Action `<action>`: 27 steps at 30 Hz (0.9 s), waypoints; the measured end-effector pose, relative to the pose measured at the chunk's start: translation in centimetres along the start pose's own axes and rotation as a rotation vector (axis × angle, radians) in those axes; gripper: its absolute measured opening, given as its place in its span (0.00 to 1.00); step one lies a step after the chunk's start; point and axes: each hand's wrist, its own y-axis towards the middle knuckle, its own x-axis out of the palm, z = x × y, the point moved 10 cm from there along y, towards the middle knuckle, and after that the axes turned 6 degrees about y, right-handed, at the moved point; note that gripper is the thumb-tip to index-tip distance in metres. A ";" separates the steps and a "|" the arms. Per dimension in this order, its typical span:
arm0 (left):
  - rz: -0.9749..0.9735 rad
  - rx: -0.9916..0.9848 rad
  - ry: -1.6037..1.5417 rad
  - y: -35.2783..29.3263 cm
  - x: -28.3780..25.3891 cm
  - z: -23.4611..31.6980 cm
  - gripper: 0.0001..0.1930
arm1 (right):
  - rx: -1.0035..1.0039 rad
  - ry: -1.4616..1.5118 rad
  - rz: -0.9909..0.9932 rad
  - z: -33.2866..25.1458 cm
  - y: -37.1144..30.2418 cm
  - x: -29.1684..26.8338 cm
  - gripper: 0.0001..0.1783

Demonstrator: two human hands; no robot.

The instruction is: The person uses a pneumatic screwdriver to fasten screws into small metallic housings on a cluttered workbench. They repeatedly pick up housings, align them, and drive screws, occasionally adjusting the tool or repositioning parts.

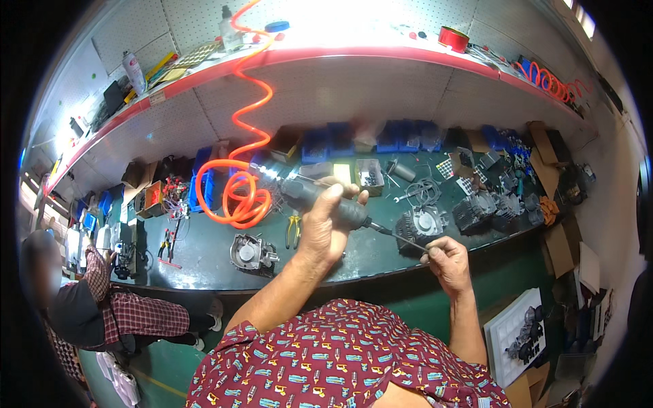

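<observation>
My left hand (325, 228) is wrapped around a dark air screwdriver (298, 193), held sideways above the bench. An orange coiled air hose (246, 197) runs to its left end. From its right end a long thin bit (398, 236) slants down to my right hand (447, 264). The thumb and fingers of that hand pinch the bit's tip; whether a small screw sits there I cannot make out. Behind the bit stands a finned grey metal casting (423, 222). Left of my left forearm, a second casting (253, 254) lies with its round opening upward.
Yellow-handled pliers (293, 231) lie beside my left forearm. Blue bins (330, 141) line the back of the dark bench (211, 248). More finned castings (476, 207) stand at the right. A red-edged shelf (340, 52) spans above. Another person (102, 306) works at the far left.
</observation>
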 end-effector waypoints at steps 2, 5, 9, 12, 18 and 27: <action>0.017 -0.029 0.015 0.4 -0.6 0.0 0.07 | 0.108 0.039 -0.107 0.4 0.2 1.7 0.10; 0.038 -0.117 0.054 0.9 -0.5 -0.3 0.07 | 0.274 0.066 -0.278 1.2 0.3 4.8 0.09; 0.097 -0.157 0.159 1.4 -1.6 -0.6 0.08 | 0.455 0.148 -0.446 3.4 0.4 8.3 0.10; 0.086 -0.160 0.167 1.8 -2.3 -1.0 0.09 | 0.522 0.125 -0.432 4.8 0.7 8.7 0.11; 0.112 -0.225 0.240 1.6 -3.7 -1.9 0.10 | 0.572 0.051 -0.399 5.3 1.7 10.7 0.12; -0.013 -0.275 0.535 1.4 -4.2 -3.7 0.19 | 0.396 0.043 -0.155 5.7 4.4 10.1 0.10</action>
